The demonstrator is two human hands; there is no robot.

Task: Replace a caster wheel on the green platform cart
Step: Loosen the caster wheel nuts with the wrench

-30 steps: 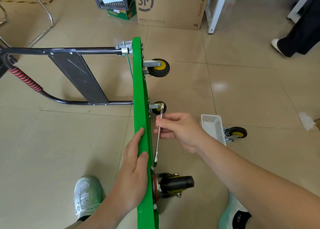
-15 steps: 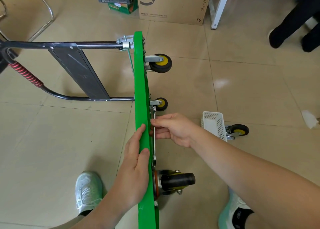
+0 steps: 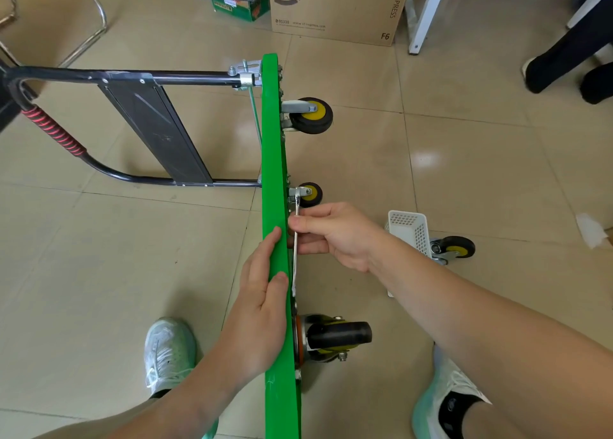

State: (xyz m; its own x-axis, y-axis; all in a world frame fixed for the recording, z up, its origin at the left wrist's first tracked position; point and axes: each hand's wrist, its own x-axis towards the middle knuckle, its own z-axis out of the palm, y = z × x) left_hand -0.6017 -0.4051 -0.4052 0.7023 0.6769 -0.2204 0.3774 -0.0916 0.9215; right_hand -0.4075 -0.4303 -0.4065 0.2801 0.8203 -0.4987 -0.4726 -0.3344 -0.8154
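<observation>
Head view: green platform cart (image 3: 273, 173) stands on edge at frame centre, left hand (image 3: 262, 309) flat against its rim, right hand (image 3: 335, 236) pinching a wrench (image 3: 295, 266) above the black caster (image 3: 331, 335) at lower centre; one yellow-hub caster (image 3: 454, 248) lies loose at right, so bolting looks unfinished.

Standing on edge on the floor (image 3: 99, 272), platform cart (image 3: 273, 160); extending to its left, handle (image 3: 156, 73); sticking out to its right, casters (image 3: 311, 115), wrench (image 3: 296, 256) running alongside; sitting further right, basket (image 3: 411, 229), loose caster (image 3: 454, 246) just beyond; cardboard box (image 3: 335, 4) behind.
</observation>
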